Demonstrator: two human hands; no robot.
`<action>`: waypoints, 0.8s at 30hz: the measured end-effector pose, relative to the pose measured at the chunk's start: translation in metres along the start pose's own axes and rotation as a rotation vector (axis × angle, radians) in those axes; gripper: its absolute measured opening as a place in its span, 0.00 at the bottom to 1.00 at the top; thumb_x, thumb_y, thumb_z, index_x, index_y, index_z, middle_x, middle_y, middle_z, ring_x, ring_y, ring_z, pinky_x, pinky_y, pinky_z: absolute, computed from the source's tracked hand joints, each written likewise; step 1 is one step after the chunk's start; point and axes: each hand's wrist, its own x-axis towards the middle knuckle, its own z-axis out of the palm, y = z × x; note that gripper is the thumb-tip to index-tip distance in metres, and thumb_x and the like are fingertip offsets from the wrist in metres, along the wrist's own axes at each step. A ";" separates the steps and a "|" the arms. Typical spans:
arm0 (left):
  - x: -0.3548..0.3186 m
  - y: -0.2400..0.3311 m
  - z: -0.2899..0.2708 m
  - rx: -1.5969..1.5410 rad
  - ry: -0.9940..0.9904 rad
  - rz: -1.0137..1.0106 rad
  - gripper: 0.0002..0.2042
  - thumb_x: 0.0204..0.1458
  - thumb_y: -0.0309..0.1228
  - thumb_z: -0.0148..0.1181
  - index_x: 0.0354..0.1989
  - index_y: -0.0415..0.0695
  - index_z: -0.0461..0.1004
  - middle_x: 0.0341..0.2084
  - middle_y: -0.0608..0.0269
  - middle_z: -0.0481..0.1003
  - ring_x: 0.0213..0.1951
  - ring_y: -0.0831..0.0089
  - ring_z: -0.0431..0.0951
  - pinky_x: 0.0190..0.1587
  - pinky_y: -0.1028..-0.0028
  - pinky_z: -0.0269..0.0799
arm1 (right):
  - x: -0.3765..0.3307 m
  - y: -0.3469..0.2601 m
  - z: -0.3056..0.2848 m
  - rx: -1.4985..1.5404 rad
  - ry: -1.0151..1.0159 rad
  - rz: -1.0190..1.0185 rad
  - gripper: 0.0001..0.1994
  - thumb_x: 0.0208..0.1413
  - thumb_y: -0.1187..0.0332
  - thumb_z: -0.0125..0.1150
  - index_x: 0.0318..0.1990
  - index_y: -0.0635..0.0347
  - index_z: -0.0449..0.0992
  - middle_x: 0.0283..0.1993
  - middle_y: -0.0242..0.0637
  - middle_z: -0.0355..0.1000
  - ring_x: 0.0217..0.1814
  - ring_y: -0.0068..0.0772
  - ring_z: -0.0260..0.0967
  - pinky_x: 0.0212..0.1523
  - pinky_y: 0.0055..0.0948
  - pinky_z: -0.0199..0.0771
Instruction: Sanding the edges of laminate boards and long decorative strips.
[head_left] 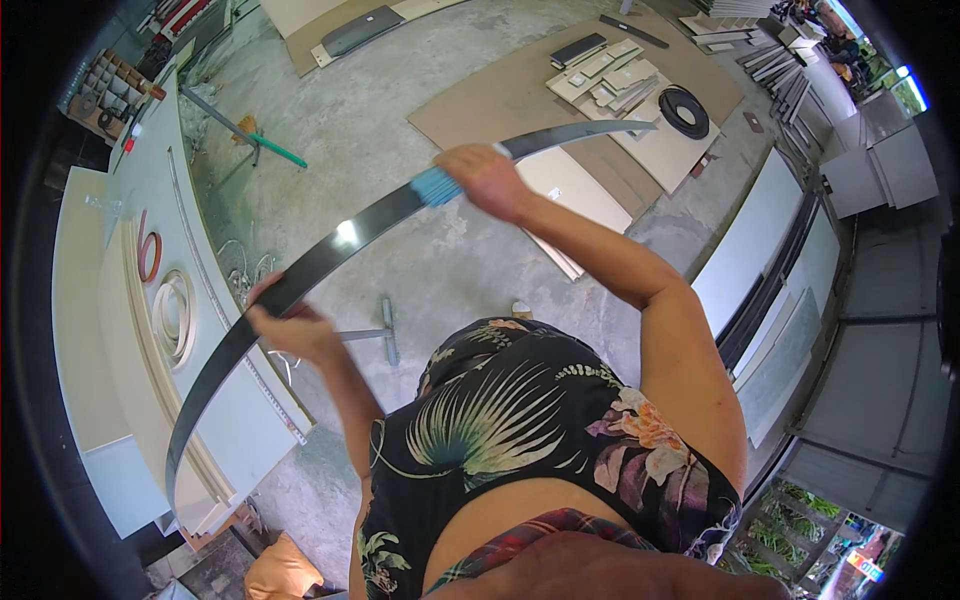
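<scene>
A long, narrow dark glossy panel strip spans the space in front of me, looking curved in this wide view. Its near end reaches low on the left and its far end points to the upper right. My left hand grips it by the edge, fingers behind and thumb in front. Farther along, my right hand is closed on a blue ribbed cloth, which lies pressed against the strip. The strip's underside is hidden.
At left, a white worktable bears a coil of pale edging and a red tape roll. A brown sheet on the floor carries board offcuts and a black coil. White panels lean at right. A metal stand is below the strip.
</scene>
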 end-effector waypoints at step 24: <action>0.199 -0.014 -0.311 -0.131 0.630 -0.259 0.16 0.51 0.34 0.42 0.35 0.32 0.71 0.32 0.52 0.75 0.37 0.63 0.76 0.43 0.64 0.73 | -0.043 0.236 -0.118 -0.262 -0.052 0.034 0.18 0.38 0.82 0.53 0.41 0.60 0.71 0.41 0.43 0.72 0.46 0.44 0.69 0.47 0.35 0.69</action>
